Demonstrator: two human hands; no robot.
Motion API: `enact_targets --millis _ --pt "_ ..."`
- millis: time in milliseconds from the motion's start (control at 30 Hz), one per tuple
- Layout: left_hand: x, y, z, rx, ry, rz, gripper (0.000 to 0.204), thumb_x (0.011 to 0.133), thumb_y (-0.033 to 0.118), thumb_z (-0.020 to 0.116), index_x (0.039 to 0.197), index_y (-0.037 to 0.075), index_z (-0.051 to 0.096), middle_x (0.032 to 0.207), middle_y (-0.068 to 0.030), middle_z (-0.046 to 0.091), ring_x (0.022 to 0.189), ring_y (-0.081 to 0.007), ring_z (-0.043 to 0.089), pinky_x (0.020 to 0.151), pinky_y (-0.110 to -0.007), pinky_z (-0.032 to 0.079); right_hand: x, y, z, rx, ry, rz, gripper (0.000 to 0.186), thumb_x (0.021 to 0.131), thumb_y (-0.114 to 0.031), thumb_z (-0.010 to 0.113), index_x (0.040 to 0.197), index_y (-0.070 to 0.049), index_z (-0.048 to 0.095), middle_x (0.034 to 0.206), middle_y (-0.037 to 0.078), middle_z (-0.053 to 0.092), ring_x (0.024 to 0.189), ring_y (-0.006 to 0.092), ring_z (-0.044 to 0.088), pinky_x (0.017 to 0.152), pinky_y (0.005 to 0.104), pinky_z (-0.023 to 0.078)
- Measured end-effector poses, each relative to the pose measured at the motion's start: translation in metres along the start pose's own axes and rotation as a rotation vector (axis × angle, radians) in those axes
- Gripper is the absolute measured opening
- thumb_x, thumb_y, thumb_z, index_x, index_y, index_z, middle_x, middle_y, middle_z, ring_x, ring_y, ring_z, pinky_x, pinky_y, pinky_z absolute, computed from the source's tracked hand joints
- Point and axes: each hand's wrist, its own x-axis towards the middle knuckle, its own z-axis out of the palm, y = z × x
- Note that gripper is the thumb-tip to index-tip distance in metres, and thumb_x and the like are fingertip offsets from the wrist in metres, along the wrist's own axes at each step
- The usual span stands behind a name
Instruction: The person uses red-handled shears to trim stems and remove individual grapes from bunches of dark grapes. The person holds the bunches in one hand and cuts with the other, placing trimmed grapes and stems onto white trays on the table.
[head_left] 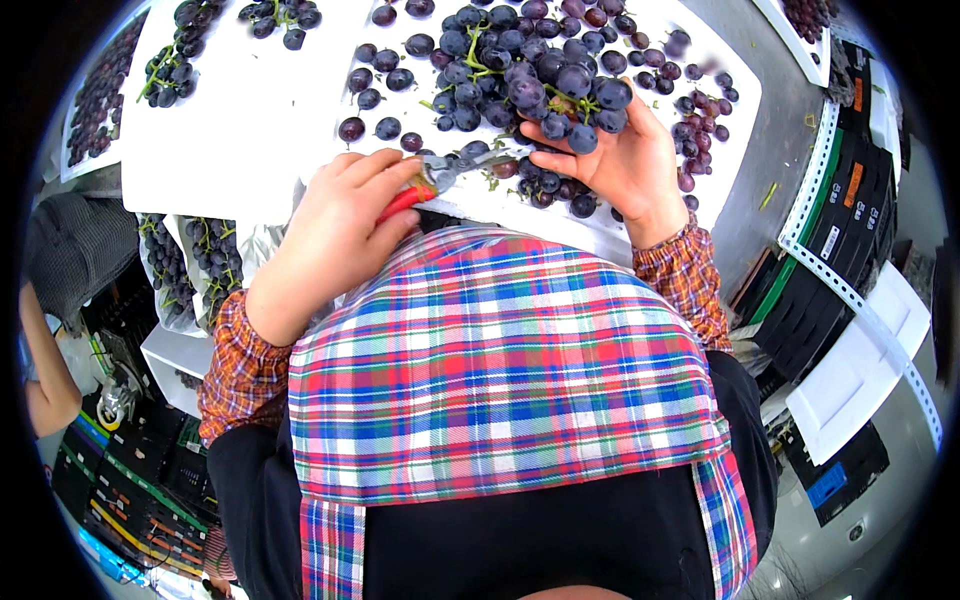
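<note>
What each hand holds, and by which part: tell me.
Left hand: red-handled shears, by the handles. Right hand: dark grape bunch, by its near right end.

I see a red, blue and white plaid apron (510,360), wide-strapped, over black clothes (540,540), and orange checked sleeves (692,280) gathered at the cuffs (262,325); left hand (335,222) and right hand (636,165) are bare.

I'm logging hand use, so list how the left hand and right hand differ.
The left hand grips the red-handled clippers; the right hand cups the near end of the bunch. The left hand shows its back, with fingers curled; the right hand shows its palm, with fingers more open. Both are bare, with orange checked cuffs at the wrists.
</note>
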Motion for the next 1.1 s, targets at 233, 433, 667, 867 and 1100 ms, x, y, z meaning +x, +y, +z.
enact_targets --millis 233,433,667,867,1100 --pt "0.030 -0.014 0.007 -0.223 0.264 -0.083 0.029 0.084 0.023 0.067 0.104 0.002 0.067 0.100 -0.0142 0.067 0.093 -0.0318 0.060 0.083 -0.040 0.047 -0.006 -0.010 0.003 -0.577 -0.002 -0.074 0.050 0.100 -0.040 0.039 0.130 -0.001 0.049 0.125 0.012 0.059 0.112 0.0234 0.058 0.095 0.0451 0.046" --pt "0.094 -0.025 0.016 -0.236 0.365 -0.120 0.027 0.088 0.025 0.059 0.095 0.001 0.070 0.092 -0.0195 0.066 0.085 -0.0354 0.063 0.074 -0.043 0.049 -0.004 -0.002 -0.006 -0.473 0.039 -0.045 0.050 0.099 -0.036 0.044 0.129 0.003 0.049 0.130 0.012 0.055 0.118 0.0223 0.053 0.101 0.0365 0.040" --pt "0.117 -0.021 0.014 -0.121 0.275 -0.207 0.032 0.091 0.030 0.059 0.099 0.001 0.070 0.088 -0.0156 0.063 0.083 -0.0314 0.061 0.075 -0.038 0.048 -0.005 0.009 -0.003 -0.424 0.096 -0.031 0.047 0.097 -0.038 0.051 0.111 0.006 0.060 0.108 0.012 0.065 0.098 0.0185 0.062 0.088 0.0325 0.048" --pt "0.115 -0.017 0.009 -0.310 0.324 -0.168 0.023 0.081 0.021 0.064 0.089 0.001 0.072 0.083 -0.0210 0.064 0.078 -0.0336 0.063 0.071 -0.039 0.050 -0.008 0.007 -0.010 -0.282 0.072 0.017 0.047 0.098 -0.033 0.046 0.131 0.001 0.046 0.130 0.012 0.055 0.120 0.0254 0.052 0.102 0.0416 0.040" --pt "0.120 -0.007 -0.005 -0.471 0.100 -0.303 0.027 0.082 0.022 0.065 0.087 -0.004 0.062 0.076 -0.0146 0.062 0.068 -0.0216 0.060 0.063 -0.033 0.047 -0.006 0.005 -0.014 -0.106 0.083 -0.058 0.044 0.099 -0.033 0.044 0.132 -0.003 0.046 0.126 0.010 0.058 0.113 0.0233 0.057 0.101 0.0406 0.043"
